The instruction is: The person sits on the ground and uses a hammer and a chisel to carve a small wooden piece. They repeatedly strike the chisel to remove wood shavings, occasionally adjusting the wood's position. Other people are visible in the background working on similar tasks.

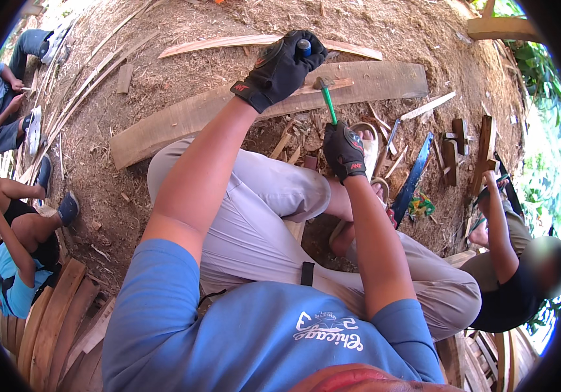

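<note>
My left hand (287, 68), in a black glove, is closed around a tool whose round blue handle end (304, 47) sticks out of the fist; its working end is hidden. This hand is over a long, broad wooden plank (385, 81) lying on the ground in front of me. My right hand (344, 150), also gloved in black, grips a hammer (328, 103) by its green handle. The hammer's metal head is over the plank, below and right of my left hand. A small pale strip of wood (340, 83) lies on the plank beside the hammer head.
A handsaw (414, 176) with a blue blade lies right of my feet, near wooden blocks (450, 160). Beyond the plank is a long pale wood strip (222, 46). Shavings cover the dirt ground. Two people sit at the left, another (515, 261) at the right. Curved planks (58, 313) are stacked lower left.
</note>
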Tool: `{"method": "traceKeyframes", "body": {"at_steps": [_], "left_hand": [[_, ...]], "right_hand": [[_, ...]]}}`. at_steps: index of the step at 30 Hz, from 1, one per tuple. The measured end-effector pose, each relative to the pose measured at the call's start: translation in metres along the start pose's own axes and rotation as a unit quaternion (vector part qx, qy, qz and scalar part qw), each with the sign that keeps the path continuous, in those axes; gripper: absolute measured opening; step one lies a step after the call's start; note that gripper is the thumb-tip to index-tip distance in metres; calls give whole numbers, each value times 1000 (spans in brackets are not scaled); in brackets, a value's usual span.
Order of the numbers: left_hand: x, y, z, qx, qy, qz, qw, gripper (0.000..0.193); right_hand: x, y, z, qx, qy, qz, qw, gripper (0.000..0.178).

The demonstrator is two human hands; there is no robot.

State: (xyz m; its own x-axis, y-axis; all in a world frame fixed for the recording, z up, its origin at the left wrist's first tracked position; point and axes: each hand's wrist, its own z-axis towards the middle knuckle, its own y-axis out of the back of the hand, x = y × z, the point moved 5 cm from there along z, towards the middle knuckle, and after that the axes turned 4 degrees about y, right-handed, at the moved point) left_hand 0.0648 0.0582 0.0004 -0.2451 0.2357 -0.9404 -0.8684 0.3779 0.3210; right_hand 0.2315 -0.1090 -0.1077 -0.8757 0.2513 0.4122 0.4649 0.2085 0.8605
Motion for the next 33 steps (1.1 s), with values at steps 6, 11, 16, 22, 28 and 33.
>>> {"method": "traceKeyframes", "body": {"at_steps": [6, 11, 16, 22, 28, 33], "left_hand": [[2, -3, 0, -5, -10, -13, 1000, 9], [4, -3, -1, 14, 12, -24, 1000, 12], [8, -4, -5, 20, 33, -90, 995, 14], [8, -5, -11, 26, 21, -33, 999, 18], [5, -16, -5, 75, 11, -58, 995, 12], [15, -16, -5, 90, -33, -39, 995, 9]], "right_hand": [[12, 10, -4, 10, 18, -15, 1000, 34], [15, 13, -5, 6, 37, -22, 999, 35], [5, 5, -1, 9, 22, -58, 998, 25], [32, 27, -8, 21, 76, -82, 994, 28], [0, -1, 2, 10, 0, -36, 999, 33], [2, -2, 2, 25, -14, -2, 1000, 38]]}}
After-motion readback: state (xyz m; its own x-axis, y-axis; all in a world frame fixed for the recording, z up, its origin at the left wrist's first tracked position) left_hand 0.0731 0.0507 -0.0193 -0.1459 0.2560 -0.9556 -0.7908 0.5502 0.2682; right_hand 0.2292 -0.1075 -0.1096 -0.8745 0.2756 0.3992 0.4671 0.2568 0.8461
